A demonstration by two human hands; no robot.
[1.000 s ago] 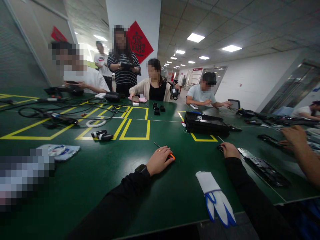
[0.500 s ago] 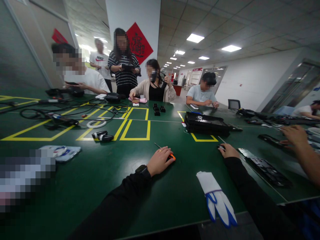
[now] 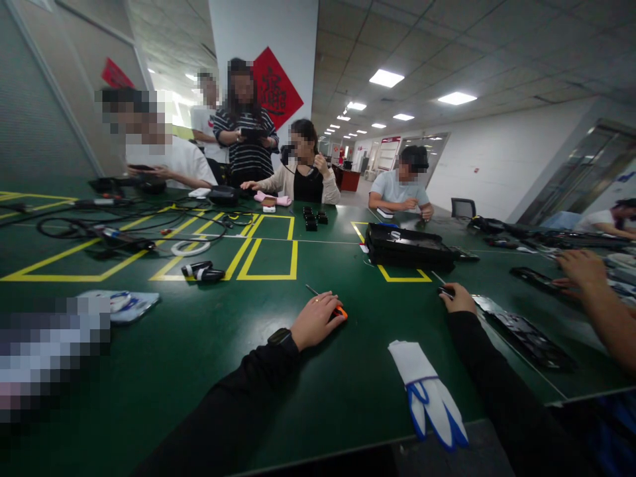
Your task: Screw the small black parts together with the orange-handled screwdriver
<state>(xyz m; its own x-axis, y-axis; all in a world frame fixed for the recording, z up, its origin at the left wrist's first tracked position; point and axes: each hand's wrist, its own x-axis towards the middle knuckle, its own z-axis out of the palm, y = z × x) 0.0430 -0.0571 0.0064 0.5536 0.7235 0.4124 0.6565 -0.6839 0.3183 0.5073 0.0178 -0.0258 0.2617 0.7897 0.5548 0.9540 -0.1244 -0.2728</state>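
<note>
My left hand (image 3: 317,320) rests on the green table (image 3: 209,371) with its fingers closed over an orange-handled screwdriver (image 3: 342,312). That tool's thin metal shaft points away to the left. Farther right, my right hand (image 3: 458,299) grips a dark-handled screwdriver (image 3: 446,291), whose slim metal shaft sticks out forward. Most of both handles is hidden under my fingers. Between my forearms lies a white work glove (image 3: 421,384) with blue fingertips. Ahead of my right hand sits a long black plastic case (image 3: 410,248).
A black tray-like part (image 3: 527,334) lies right of my arm, near a co-worker's hand (image 3: 583,271). Black cylinders (image 3: 203,270), a white ring (image 3: 191,247) and tangled cables (image 3: 89,222) are at the left. Small black blocks (image 3: 311,218) stand at the far side, where several people are.
My right hand has shifted slightly, and more of its screwdriver's shaft shows. My left hand stays put. A person across the table has moved one hand leftward.
</note>
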